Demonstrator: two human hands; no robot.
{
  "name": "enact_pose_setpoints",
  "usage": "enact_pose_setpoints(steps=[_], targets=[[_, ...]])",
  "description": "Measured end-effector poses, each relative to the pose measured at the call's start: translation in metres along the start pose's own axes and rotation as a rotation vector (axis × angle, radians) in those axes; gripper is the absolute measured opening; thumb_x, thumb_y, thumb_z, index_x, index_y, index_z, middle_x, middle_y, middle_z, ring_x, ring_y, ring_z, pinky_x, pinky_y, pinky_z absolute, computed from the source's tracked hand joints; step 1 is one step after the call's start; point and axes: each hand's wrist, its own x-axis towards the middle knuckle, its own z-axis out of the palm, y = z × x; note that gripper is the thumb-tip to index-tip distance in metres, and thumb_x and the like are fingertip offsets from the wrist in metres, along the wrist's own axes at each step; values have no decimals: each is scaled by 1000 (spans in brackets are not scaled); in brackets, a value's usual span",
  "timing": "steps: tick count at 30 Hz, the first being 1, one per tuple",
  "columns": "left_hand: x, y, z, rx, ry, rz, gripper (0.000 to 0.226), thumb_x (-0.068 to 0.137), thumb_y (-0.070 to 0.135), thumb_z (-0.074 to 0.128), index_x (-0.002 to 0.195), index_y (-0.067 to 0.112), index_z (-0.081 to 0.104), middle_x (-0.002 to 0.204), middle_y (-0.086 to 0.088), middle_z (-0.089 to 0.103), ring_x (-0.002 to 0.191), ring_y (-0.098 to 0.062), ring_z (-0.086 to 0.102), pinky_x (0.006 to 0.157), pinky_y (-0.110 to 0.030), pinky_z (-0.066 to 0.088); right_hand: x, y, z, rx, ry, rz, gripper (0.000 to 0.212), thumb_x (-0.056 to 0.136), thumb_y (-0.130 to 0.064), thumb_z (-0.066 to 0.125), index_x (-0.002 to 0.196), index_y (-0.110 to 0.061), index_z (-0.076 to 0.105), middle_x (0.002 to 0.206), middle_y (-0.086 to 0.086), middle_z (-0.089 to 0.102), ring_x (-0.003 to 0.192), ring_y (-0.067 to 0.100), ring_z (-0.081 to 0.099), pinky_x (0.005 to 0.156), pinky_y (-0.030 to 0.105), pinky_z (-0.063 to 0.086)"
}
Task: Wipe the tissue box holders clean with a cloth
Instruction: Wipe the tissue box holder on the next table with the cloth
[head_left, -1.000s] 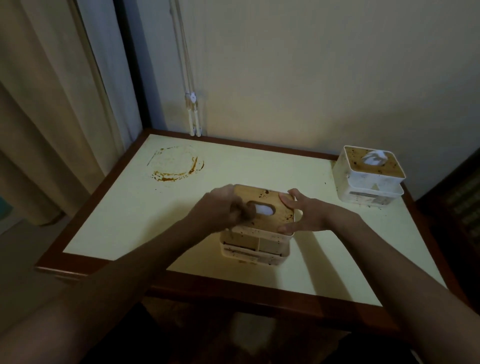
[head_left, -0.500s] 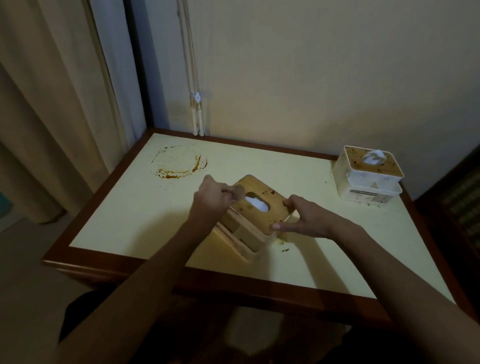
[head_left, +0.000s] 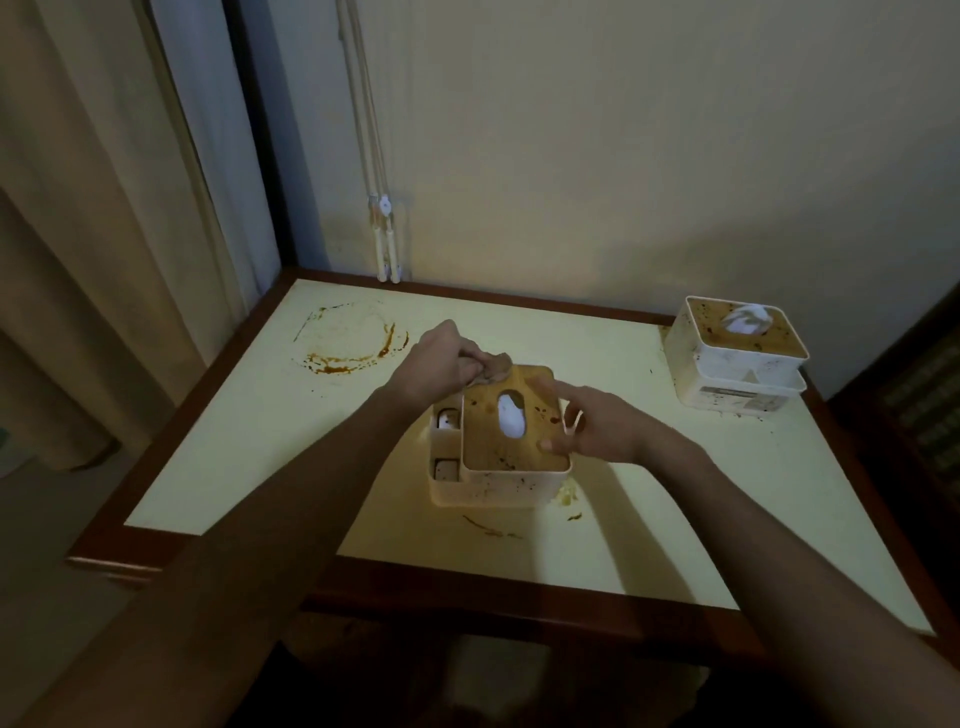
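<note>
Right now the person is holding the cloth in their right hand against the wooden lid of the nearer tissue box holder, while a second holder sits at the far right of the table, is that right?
Not quite: the cloth is in the left hand, pressed at the lid's far corner. The right hand only steadies the nearer tissue box holder. The second holder does sit at the table's far right. The head view shows this.

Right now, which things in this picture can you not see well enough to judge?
All in the head view:
- Cloth: mostly hidden inside the left hand; its size cannot be told.
- Near tissue box holder: its right side is covered by the right hand.
- Label on the far tissue box holder: too small and dim to read.
- Side pockets of the near holder: contents unclear, in shadow.
</note>
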Motion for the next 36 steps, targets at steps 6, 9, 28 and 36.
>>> enact_pose_setpoints(steps=[6,9,28,36], targets=[[3,-3,12,16,38,-24,28,89,25,63,112,11,69,83,8,41,82,-8,46,69,-22,36,21,6,-10,-115,-201,77,99,79,-52,67,152,-34,2,144,5,42,124,23,46,101,31,34],[-3,3,10,38,-11,-38,31,88,29,63,114,12,68,88,3,40,83,-12,46,67,-21,35,24,7,-10,-160,-218,97,101,78,-56,66,151,-37,-1,147,5,39,129,24,43,103,33,33],[15,8,15,123,38,-82,30,90,33,59,111,14,68,90,4,39,79,-7,41,55,-16,25,38,21,-4,-112,-255,124,105,77,-59,65,148,-43,-10,152,2,33,134,27,39,111,41,30],[-65,27,5,129,-50,17,25,89,32,61,109,18,68,89,4,41,68,-3,40,56,-9,30,37,20,-4,-179,-216,129,102,76,-62,64,147,-44,-8,154,4,30,137,29,34,111,43,31]])
